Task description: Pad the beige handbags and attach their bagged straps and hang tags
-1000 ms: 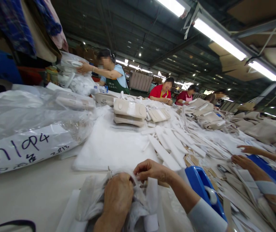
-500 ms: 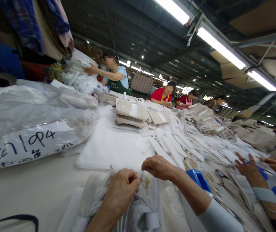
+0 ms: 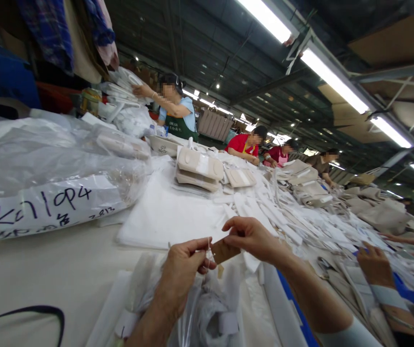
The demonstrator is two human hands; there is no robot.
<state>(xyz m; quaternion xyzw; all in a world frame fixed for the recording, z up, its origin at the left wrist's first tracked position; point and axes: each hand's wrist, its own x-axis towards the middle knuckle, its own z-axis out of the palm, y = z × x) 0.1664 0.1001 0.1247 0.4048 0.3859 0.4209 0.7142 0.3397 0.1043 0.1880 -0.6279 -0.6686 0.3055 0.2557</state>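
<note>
My left hand pinches a thin white string just above a clear plastic bag of white pieces lying at the table's near edge. My right hand is closed on a small brown card tag that hangs on that string. Both hands are lifted a little above the bag, close together. A large white sheet lies flat just beyond them.
A big clear bag with handwritten marks fills the left. Stacked cream pouches and several white strips cover the table's middle. A co-worker's hands work at the right. Other people sit along the far side. A blue tape dispenser sits under my right forearm.
My hands have risen off the bag and drawn out a brown tag on a string. The view has tilted. The co-worker's hands at the right have shifted.
</note>
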